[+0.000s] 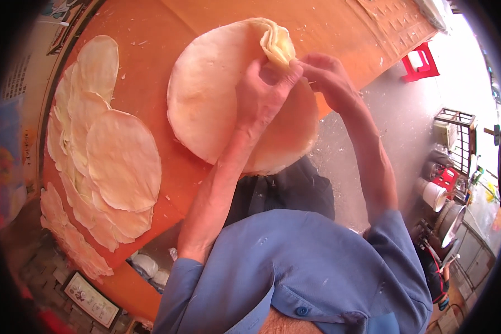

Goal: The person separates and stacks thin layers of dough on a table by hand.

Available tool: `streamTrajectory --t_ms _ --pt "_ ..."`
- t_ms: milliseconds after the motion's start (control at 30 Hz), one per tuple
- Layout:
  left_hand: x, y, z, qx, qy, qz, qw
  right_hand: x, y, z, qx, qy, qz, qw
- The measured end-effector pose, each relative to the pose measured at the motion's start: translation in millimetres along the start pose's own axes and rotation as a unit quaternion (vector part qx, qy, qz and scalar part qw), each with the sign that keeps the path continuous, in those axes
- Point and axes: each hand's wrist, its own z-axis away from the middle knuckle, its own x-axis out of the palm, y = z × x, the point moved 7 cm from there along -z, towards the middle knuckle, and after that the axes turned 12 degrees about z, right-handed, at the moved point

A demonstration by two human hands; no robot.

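Observation:
A stack of large, round, thin pale sheets (pixel 204 96), like dough or flatbread, lies at the edge of an orange-covered table, partly overhanging it. My left hand (pixel 267 87) rests over the stack and pinches the lower end of a gathered, pleated yellowish sheet (pixel 279 44). The fingertips of my right hand (pixel 323 73) meet my left thumb at that same end, on the right; whether they grip the sheet is hard to see. At the left of the table, overlapping thin round sheets (pixel 123 158) are spread in a long pile.
The orange table (pixel 150 54) carries small pale scraps. On the floor to the right stand a red plastic stool (pixel 421 62), a metal rack (pixel 463 125), a white bucket (pixel 434 196) and pans. A framed panel (pixel 92 298) bearing writing is at the lower left. Another person is partly visible at the lower right.

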Motion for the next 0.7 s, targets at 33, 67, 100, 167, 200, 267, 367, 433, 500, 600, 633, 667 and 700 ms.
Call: streamTrajectory --t_ms 33,67,100,167,200,267,367,433,500,600,633,667,700 --pt "1.0 -1.4 -4.2 -0.004 0.021 -0.024 0.999 -2.0 7.5 -2.7 -0.003 -0.009 -0.023 1.0" --pt "-2.3 -11.2 -7.2 0.023 0.027 -0.005 0.999 -3.9 12.8 -4.4 -0.006 -0.018 -0.046 0.999" --pt "-2.6 -16.0 -9.1 0.005 0.024 0.004 1.0 -6.9 14.4 -5.2 -0.004 -0.023 -0.048 0.999" --pt "-3.6 -23.3 -11.0 -0.03 0.017 0.023 0.999 -10.7 15.8 -2.9 0.0 -0.032 -0.052 0.998" --pt "-4.2 -26.4 -13.9 -0.023 0.019 0.039 0.999 -12.5 16.2 -2.6 0.0 -0.043 -0.064 0.997" --pt "-8.0 -36.1 -14.9 -0.053 0.037 0.095 0.993 -14.1 23.6 -5.1 -0.003 -0.031 -0.081 0.996" --pt "-6.2 -41.9 -15.0 -0.084 0.057 0.127 0.987 -18.5 26.6 -5.4 -0.006 -0.017 -0.057 0.998" --pt "-5.1 -43.9 -14.6 -0.092 0.059 0.134 0.985 -19.2 20.5 -2.8 -0.019 0.0 -0.018 1.0" --pt "-7.4 -47.9 -12.8 -0.091 0.039 0.15 0.984 -20.0 13.0 4.1 -0.042 0.031 0.03 0.998" --pt "-8.8 -53.5 -12.3 -0.102 0.025 0.2 0.974 -28.1 31.7 -4.6 -0.016 0.037 0.027 0.999" --pt "-9.1 -54.4 -11.8 -0.108 0.023 0.221 0.969 -31.7 39.4 -7.1 -0.001 0.029 -0.008 1.0" --pt "-11.7 -55.7 -10.7 -0.119 0.03 0.239 0.963 -35.6 47.2 -9.3 0.014 0.021 -0.043 0.999" --pt "-17.2 -55.3 -9.3 -0.128 0.04 0.256 0.957 -32.8 42.6 -9.5 0.027 0.01 -0.078 0.997"
